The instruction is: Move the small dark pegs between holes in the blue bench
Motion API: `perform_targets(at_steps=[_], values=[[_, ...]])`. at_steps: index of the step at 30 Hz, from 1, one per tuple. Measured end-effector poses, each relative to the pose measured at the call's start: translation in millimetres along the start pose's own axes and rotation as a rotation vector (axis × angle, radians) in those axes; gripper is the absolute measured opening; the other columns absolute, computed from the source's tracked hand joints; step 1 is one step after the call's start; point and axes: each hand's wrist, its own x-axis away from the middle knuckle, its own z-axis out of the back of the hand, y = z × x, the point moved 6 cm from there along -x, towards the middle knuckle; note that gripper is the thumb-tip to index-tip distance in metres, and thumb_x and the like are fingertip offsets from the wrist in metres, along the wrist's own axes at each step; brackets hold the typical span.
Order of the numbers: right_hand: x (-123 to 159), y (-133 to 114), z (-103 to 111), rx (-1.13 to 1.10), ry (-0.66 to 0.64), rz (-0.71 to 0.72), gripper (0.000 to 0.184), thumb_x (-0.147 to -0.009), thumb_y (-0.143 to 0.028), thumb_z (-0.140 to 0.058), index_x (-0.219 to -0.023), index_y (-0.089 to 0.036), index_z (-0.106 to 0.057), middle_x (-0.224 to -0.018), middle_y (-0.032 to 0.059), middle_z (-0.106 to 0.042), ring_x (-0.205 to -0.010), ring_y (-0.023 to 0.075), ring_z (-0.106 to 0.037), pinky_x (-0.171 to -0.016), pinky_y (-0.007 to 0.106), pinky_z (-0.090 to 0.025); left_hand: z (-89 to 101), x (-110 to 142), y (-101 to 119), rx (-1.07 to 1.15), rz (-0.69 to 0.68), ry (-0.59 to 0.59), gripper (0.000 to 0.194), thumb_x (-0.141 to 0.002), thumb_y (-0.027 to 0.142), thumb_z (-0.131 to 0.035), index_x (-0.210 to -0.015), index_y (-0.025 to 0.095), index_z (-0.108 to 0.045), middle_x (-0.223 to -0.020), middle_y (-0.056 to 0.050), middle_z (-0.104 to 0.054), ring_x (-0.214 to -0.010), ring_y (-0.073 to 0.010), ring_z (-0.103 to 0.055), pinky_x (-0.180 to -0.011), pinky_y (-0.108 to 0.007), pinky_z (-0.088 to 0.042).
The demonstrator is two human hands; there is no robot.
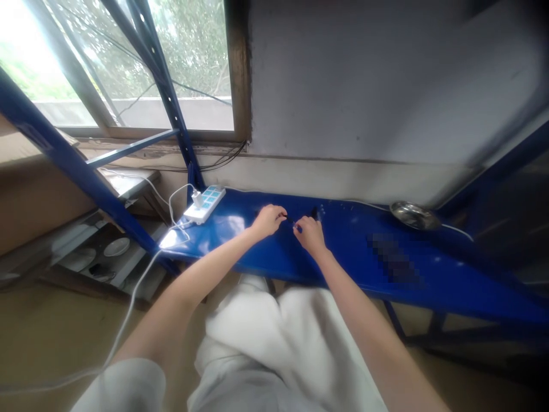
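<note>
Both my hands meet over the blue shelf, fingers pinched and close together. Between them is a small, thin dark piece, too small and blurred to name. My left hand closes thumb and finger on its left end. My right hand has its fingers curled at the other end, with a tiny pale spot near the fingertips. Just behind my right hand a small black object lies on the shelf, partly hidden, with pale specks beside it.
A white power strip with a white plug and cable sits at the shelf's left end. A shiny metal dish stands at the back right. Blue posts rise at left. A blurred-out patch covers something at right.
</note>
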Motion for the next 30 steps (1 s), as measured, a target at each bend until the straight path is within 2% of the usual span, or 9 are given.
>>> perform_targets(at_steps=[3,8,15,18,21,24,27,30], values=[[-1,-9,2,0.012,-0.006,0.018,0.017,-0.082,-0.018,-0.045,-0.071,-0.017,-0.059,-0.082,0.0071,-0.059,-0.081,0.0193,-0.05,-0.069,0.031,-0.03,-2.9,-2,2,-0.009,-0.023,-0.054,0.014,-0.077,0.02,-0.056,-0.086,0.017,-0.067,-0.08,-0.004,-0.067,-0.076,-0.0163,-0.059,-0.076,-0.028,-0.046],[-3,-21,3,-0.012,-0.015,0.018,0.013,-0.08,-0.019,-0.048,-0.075,-0.016,-0.06,-0.082,0.0075,-0.059,-0.082,0.0198,-0.051,-0.067,0.03,-0.031,-12.9,-3,-2,-0.002,0.029,-0.142,0.015,-0.075,0.017,-0.056,-0.084,0.017,-0.067,-0.074,-0.003,-0.067,-0.071,-0.015,-0.061,-0.073,-0.026,-0.047],[-6,-24,-10,-0.088,-0.093,-0.047,0.012,-0.078,-0.022,-0.051,-0.075,-0.017,-0.061,-0.084,0.007,-0.061,-0.082,0.0198,-0.054,-0.068,0.03,-0.034,-19.0,7,-11,0.052,0.039,-0.087,0.017,-0.074,0.014,-0.054,-0.084,0.016,-0.067,-0.077,-0.004,-0.067,-0.071,-0.0152,-0.06,-0.071,-0.025,-0.048],[-10,-21,-21,-0.172,-0.131,-0.089,0.011,-0.077,-0.024,-0.053,-0.073,-0.018,-0.061,-0.083,0.0053,-0.061,-0.079,0.0182,-0.055,-0.067,0.028,-0.037,-23.9,17,-19,0.136,0.092,-0.012,0.02,-0.074,0.016,-0.055,-0.091,0.016,-0.066,-0.08,-0.004,-0.067,-0.071,-0.0142,-0.06,-0.07,-0.025,-0.048],[-15,-13,-31,-0.32,-0.156,-0.202,0.01,-0.075,-0.026,-0.057,-0.073,-0.017,-0.061,-0.08,0.0042,-0.062,-0.074,0.0159,-0.056,-0.065,0.026,-0.04,-27.2,32,-36,0.252,0.24,0.123,0.022,-0.076,0.02,-0.055,-0.096,0.016,-0.063,-0.078,-0.004,-0.067,-0.069,-0.0131,-0.059,-0.071,-0.025,-0.047],[-20,-4,-40,-0.462,-0.171,-0.346,0.014,-0.074,-0.029,-0.059,-0.078,-0.016,-0.062,-0.081,0.0051,-0.064,-0.072,0.0154,-0.058,-0.065,0.026,-0.043,-28.5,54,-61,0.358,0.452,0.286,0.016,-0.079,0.024,-0.051,-0.085,0.016,-0.063,-0.075,-0.004,-0.066,-0.069,-0.0133,-0.059,-0.071,-0.026,-0.046],[-26,-3,-48,-0.549,-0.195,-0.415,0.019,-0.074,-0.031,-0.06,-0.083,-0.015,-0.063,-0.086,0.0077,-0.066,-0.076,0.0166,-0.06,-0.066,0.026,-0.046,-30.7,75,-83,0.459,0.648,0.412,0.02,-0.082,0.029,-0.047,-0.076,0.015,-0.061,-0.069,-0.003,-0.064,-0.066,-0.0131,-0.058,-0.069,-0.026,-0.045],[-35,-9,-59,-0.58,-0.211,-0.422,0.019,-0.074,-0.029,-0.06,-0.085,-0.014,-0.064,-0.09,0.0092,-0.066,-0.078,0.0171,-0.061,-0.067,0.026,-0.047,-31.2,88,-91,0.557,0.727,0.502,0.025,-0.083,0.034,-0.044,-0.075,0.015,-0.06,-0.066,-0.002,-0.062,-0.059,-0.0113,-0.055,-0.063,-0.024,-0.045]])
